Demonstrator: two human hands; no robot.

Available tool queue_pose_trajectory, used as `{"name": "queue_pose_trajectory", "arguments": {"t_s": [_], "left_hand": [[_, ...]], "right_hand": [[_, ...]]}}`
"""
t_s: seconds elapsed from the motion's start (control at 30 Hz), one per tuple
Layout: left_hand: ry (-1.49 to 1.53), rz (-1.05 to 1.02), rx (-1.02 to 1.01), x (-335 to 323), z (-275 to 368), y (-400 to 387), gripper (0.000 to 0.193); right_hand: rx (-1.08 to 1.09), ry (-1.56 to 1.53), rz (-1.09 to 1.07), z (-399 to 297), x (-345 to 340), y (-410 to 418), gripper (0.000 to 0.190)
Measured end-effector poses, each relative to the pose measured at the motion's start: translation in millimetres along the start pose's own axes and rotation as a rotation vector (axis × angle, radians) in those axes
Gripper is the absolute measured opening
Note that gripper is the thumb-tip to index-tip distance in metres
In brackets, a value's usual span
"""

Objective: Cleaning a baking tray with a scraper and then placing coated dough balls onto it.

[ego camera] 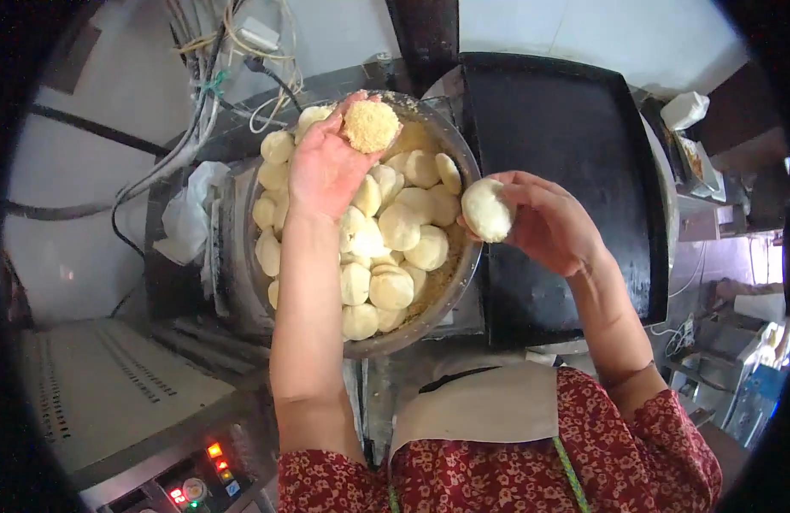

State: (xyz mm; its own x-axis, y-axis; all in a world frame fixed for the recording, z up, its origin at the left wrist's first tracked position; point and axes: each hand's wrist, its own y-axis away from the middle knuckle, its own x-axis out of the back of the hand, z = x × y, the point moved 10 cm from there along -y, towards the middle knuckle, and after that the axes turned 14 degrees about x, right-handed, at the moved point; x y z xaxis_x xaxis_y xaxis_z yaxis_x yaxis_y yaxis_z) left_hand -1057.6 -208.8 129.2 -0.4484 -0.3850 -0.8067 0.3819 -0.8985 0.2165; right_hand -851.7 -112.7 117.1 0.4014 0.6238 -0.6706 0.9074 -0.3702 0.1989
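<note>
Palm up over the far side of a round metal basin point(466, 272), my left hand point(324, 163) holds a dough round point(372, 126) whose visible face is covered in pale crumbs or seeds. My right hand point(542, 218) grips a smooth, pale dough round point(488, 210) between thumb and fingers, above the basin's right rim and the near edge of a black tray. Many flattened dough rounds point(400, 227) are heaped in the basin. Loose crumbs point(436, 288) show along its inner right side. My left forearm hides part of the heap.
A black baking tray point(568, 128) lies right of the basin. On the left are a crumpled plastic bag point(191, 208) and hanging cables point(199, 122). A metal-cased appliance point(125, 385) with a lit control panel point(199, 478) stands at lower left. Shelving point(721, 365) is at far right.
</note>
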Motion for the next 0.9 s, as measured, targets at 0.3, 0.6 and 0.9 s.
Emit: {"name": "queue_pose_trajectory", "arguments": {"t_s": [0.3, 0.6, 0.9], "left_hand": [[0.057, 0.179, -0.248, 25, 46, 64, 0.018], [0.105, 0.227, -0.358, 39, 56, 127, 0.039], [0.242, 0.081, -0.155, 10, 23, 104, 0.043]], "right_hand": [[0.524, 1.129, -0.394, -28, -96, -104, 0.034], [0.954, 2.111, -1.386, 37, -122, -142, 0.034], [0.928, 2.019, -1.563, 80, -115, -160, 0.028]]}}
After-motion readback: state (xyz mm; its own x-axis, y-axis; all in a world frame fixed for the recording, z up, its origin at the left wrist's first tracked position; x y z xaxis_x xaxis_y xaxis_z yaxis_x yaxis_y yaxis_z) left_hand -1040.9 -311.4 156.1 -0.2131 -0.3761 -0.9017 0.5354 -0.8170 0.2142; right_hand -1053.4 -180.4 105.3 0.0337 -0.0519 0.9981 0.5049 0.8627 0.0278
